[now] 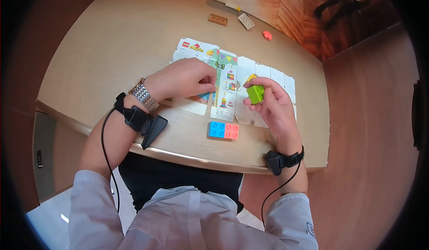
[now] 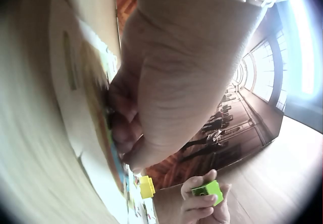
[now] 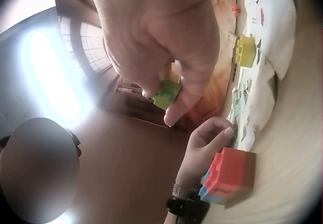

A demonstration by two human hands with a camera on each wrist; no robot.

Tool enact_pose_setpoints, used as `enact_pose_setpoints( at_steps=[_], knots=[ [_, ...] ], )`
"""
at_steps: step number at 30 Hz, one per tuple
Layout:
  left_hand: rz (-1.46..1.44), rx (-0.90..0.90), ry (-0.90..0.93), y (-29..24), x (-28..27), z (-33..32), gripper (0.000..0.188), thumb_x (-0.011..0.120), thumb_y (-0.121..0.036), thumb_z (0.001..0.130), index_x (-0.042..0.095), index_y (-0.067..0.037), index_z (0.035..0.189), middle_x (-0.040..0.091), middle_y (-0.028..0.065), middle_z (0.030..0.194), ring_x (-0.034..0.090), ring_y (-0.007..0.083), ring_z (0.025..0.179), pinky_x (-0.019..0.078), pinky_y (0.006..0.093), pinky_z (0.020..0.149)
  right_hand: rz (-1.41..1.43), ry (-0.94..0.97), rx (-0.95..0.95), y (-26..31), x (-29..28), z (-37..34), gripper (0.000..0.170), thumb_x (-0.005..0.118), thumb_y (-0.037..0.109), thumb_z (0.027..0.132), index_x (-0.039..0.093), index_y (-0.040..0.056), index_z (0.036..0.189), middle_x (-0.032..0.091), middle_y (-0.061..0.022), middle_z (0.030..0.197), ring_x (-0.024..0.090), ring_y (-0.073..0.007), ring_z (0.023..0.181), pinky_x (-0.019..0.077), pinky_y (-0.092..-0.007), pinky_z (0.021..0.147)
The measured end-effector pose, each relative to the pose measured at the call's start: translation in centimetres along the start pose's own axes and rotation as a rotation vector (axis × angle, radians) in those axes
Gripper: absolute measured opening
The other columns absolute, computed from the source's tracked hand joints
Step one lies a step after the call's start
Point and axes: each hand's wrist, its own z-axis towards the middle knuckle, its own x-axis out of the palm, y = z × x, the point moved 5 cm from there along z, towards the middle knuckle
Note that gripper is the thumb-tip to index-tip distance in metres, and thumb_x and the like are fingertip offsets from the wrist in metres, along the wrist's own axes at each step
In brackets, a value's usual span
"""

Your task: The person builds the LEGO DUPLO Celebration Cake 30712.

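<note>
Right hand (image 1: 276,111): raised over the right part of the printed sheet (image 1: 246,69), its grip pinching the green brick between thumb and fingers
Green brick (image 1: 255,94): up in the air, off the surface (image 1: 120,44); the pinch leaves much of it uncovered, perhaps so it can be looked at or turned
Left hand (image 1: 190,78): fingers curled down at the sheet's printed panels, possibly to steady the paper; whether this grip pinches the paper cannot be told
Yellow brick (image 3: 246,52): resting on the sheet, partly hidden behind the right hand in the head view
Blue brick (image 1: 216,129) and coral brick (image 1: 231,131): these 2 touch side by side, studs up, between sheet and near edge, probably for easy reach
Far side: 3 pieces lie apart, a brown brick (image 1: 217,19), white brick (image 1: 246,21) and red piece (image 1: 267,35), likely leaving the middle for the sheet
</note>
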Motion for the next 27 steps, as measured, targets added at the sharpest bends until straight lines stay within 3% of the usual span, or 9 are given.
enact_pose_setpoints(
  at_steps=[6, 9, 11, 14, 17, 20, 21, 24, 27],
  knots=[
    [-0.074, 0.043, -0.026, -2.2, -0.8, -0.6, 0.019, 0.079, -0.021, 0.093, 0.076, -0.004, 0.1, 0.071, 0.0078, 0.078, 0.063, 0.0177, 0.065, 0.052, 0.0325, 0.065, 0.009, -0.091, 0.07, 0.9, 1.0, -0.4, 0.044, 0.06, 0.009, 0.108, 0.056, 0.0003, 0.151, 0.063, -0.0125, 0.144, 0.072, -0.0219, 0.117, 0.0594, -0.0314, 0.099],
    [-0.136, 0.084, 0.169, -4.1, -0.6, -1.8, 0.034, 0.089, -0.027, 0.084, 0.075, -0.006, 0.107, 0.071, 0.0061, 0.084, 0.062, 0.0156, 0.07, 0.0516, 0.0315, 0.067, -0.128, -0.095, 0.029, 0.5, 0.6, -0.6, 0.047, 0.066, 0.002, 0.102, 0.058, -0.0004, 0.149, 0.062, -0.0123, 0.146, 0.069, -0.0195, 0.119, 0.0584, -0.0304, 0.1],
    [-0.092, 0.134, 0.311, -5.0, 0.1, -2.6, 0.051, 0.095, -0.033, 0.076, 0.072, -0.007, 0.112, 0.071, 0.0067, 0.094, 0.066, 0.0195, 0.08, 0.0525, 0.033, 0.071, -0.207, -0.094, -0.019, 0.1, 0.7, -1.0, 0.048, 0.07, -0.001, 0.099, 0.061, -0.0005, 0.146, 0.061, -0.0116, 0.147, 0.068, -0.0183, 0.12, 0.0581, -0.0295, 0.099],
    [-0.026, 0.225, 0.342, -4.5, 1.5, -2.6, 0.056, 0.096, -0.035, 0.074, 0.069, -0.005, 0.113, 0.07, 0.0088, 0.101, 0.068, 0.0258, 0.088, 0.0535, 0.0365, 0.076, -0.301, 0.013, -0.047, 0.4, 2.2, -1.6, 0.046, 0.077, -0.001, 0.091, 0.069, 0.0025, 0.136, 0.065, -0.009, 0.14, 0.067, -0.0173, 0.119, 0.0587, -0.0292, 0.096],
    [-0.057, 0.258, 0.302, -4.1, 1.8, -2.5, 0.056, 0.095, -0.035, 0.074, 0.068, -0.003, 0.11, 0.07, 0.0102, 0.099, 0.068, 0.0315, 0.089, 0.0542, 0.0398, 0.078, -0.599, 0.098, -0.175, 0.4, 4.5, -2.0, 0.04, 0.079, -0.001, 0.082, 0.073, 0.0075, 0.121, 0.07, -0.0085, 0.119, 0.068, -0.0209, 0.113, 0.0604, -0.0343, 0.086],
    [-0.016, 0.217, 0.332, -3.7, 2.0, -2.3, 0.052, 0.094, -0.033, 0.075, 0.069, -0.004, 0.11, 0.071, 0.0111, 0.096, 0.068, 0.0316, 0.088, 0.0541, 0.0405, 0.078, -0.827, 0.221, -0.281, 0.2, 5.9, -2.1, 0.039, 0.08, -0.001, 0.081, 0.073, 0.0075, 0.118, 0.071, -0.0091, 0.115, 0.069, -0.0259, 0.108, 0.0593, -0.0359, 0.086],
    [-0.018, 0.214, 0.332, -3.7, 2.0, -2.3, 0.052, 0.094, -0.033, 0.075, 0.069, -0.004, 0.11, 0.071, 0.0111, 0.096, 0.068, 0.0316, 0.088, 0.0541, 0.0405, 0.078, -0.861, 0.236, -0.304, 0.0, 6.1, -2.1, 0.039, 0.084, 0.003, 0.08, 0.072, 0.0082, 0.118, 0.071, -0.0096, 0.112, 0.069, -0.0301, 0.105, 0.0581, -0.0372, 0.087],
    [-0.015, 0.19, 0.343, -3.7, 2.2, -2.2, 0.046, 0.091, -0.03, 0.076, 0.07, -0.003, 0.107, 0.07, 0.0111, 0.091, 0.068, 0.0314, 0.088, 0.0539, 0.0409, 0.078, -0.944, 0.186, -0.398, 0.1, 6.3, -1.9, 0.04, 0.087, 0.008, 0.08, 0.071, 0.0089, 0.116, 0.071, -0.0107, 0.11, 0.069, -0.0324, 0.102, 0.057, -0.0399, 0.087],
    [0.008, 0.155, 0.37, -3.7, 2.3, -1.9, 0.04, 0.089, -0.027, 0.076, 0.072, -0.003, 0.104, 0.07, 0.0106, 0.086, 0.068, 0.0309, 0.085, 0.0535, 0.0413, 0.076, -0.973, 0.18, -0.366, 0.2, 6.6, -1.9, 0.039, 0.089, 0.012, 0.079, 0.069, 0.0087, 0.113, 0.069, -0.011, 0.103, 0.068, -0.0335, 0.096, 0.0554, -0.0425, 0.082]
  ],
)
